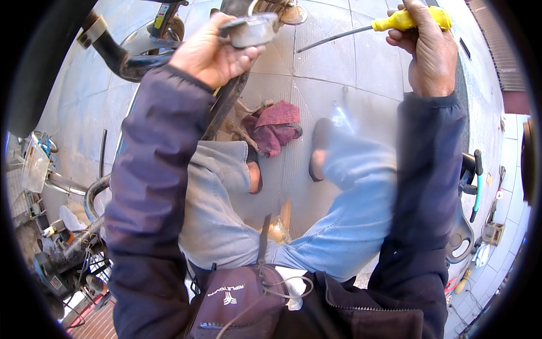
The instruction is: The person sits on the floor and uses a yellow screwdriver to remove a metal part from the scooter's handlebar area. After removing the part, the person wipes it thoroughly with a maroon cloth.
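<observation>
At the upper left my left hand (pixel 212 56) is closed around the edge of a grey, rounded metal part (pixel 254 31). A pale cable loops up from the top of that part. What the part belongs to does not show. Over at the upper right, my right hand (pixel 432 53) grips a screwdriver (pixel 389 22) by its yellow handle. Its long dark shaft points left and slightly down, with the tip well apart from the metal part. A dark red rag (pixel 275 125) lies bunched below and between the hands, against a dirty metal bracket or stand (pixel 244 129).
A thick black bent tube (pixel 127 63) stands left of my left hand. Bike parts (pixel 70 248) crowd the lower left. Several tools and a wooden-handled item (pixel 463 281) lie along the right. My spread knees flank the tiled floor (pixel 322 73); a dark bag (pixel 237 302) sits at my waist.
</observation>
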A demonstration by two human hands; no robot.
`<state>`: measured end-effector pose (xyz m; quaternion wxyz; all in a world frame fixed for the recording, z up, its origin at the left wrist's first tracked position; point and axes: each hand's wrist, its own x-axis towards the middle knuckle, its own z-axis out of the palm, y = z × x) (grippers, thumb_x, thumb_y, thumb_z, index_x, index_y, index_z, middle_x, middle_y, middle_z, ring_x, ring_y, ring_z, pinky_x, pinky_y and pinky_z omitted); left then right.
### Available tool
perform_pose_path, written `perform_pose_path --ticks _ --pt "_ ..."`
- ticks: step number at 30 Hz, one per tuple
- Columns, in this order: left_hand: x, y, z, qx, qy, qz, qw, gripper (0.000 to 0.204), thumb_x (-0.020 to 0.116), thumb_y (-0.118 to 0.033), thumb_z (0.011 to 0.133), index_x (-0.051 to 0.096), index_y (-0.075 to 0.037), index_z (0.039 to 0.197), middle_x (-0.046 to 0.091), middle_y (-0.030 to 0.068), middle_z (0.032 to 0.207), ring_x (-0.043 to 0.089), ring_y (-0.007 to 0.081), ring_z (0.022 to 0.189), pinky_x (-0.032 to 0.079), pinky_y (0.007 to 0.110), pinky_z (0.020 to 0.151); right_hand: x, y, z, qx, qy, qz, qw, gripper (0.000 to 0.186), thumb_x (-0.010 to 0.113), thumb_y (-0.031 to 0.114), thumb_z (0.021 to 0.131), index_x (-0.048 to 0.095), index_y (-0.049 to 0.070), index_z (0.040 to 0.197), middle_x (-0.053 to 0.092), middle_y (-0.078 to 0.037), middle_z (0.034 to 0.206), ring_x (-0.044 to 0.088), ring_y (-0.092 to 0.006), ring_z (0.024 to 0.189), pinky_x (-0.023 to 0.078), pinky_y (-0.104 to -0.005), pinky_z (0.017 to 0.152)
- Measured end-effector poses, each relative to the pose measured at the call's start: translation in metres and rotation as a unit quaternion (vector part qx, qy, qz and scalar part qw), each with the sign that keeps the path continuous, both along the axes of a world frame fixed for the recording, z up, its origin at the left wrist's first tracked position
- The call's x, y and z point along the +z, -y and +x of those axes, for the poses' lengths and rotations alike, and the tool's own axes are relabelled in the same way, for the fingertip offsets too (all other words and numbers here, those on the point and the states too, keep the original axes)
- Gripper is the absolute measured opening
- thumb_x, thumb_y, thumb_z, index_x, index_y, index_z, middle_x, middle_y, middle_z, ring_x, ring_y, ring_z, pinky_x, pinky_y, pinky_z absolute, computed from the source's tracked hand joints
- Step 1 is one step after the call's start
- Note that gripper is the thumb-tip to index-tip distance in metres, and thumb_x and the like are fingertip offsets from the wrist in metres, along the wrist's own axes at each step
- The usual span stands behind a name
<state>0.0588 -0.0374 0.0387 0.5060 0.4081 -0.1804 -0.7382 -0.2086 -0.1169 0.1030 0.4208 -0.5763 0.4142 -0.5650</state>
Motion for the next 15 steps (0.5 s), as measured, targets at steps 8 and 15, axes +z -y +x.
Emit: perform_pose_path --ticks 8,15 --pt "0.008 0.005 0.008 0.019 0.014 -0.023 0.999 0.052 0.055 -0.033 0.093 0.047 0.011 0.12 0.063 0.0199 0.101 0.063 0.0159 0.072 0.057 0.023 0.064 0.0 -0.002 -0.001 -0.048 -0.009 0.039 0.998 0.022 0.064 0.025 0.086 0.059 0.004 0.088 0.062 -0.008 0.072 0.06 -0.0152 0.053 0.05 -0.0253 0.048" --pt "-0.001 -0.001 -0.016 0.038 -0.014 0.012 0.999 0.05 0.059 -0.03 0.092 0.047 0.009 0.12 0.061 0.023 0.106 0.065 0.0178 0.082 0.057 0.025 0.068 0.007 -0.005 0.004 -0.009 -0.01 0.012 1.0 0.022 0.064 0.026 0.087 0.059 0.005 0.088 0.062 -0.007 0.073 0.059 -0.0135 0.055 0.049 -0.0245 0.05"
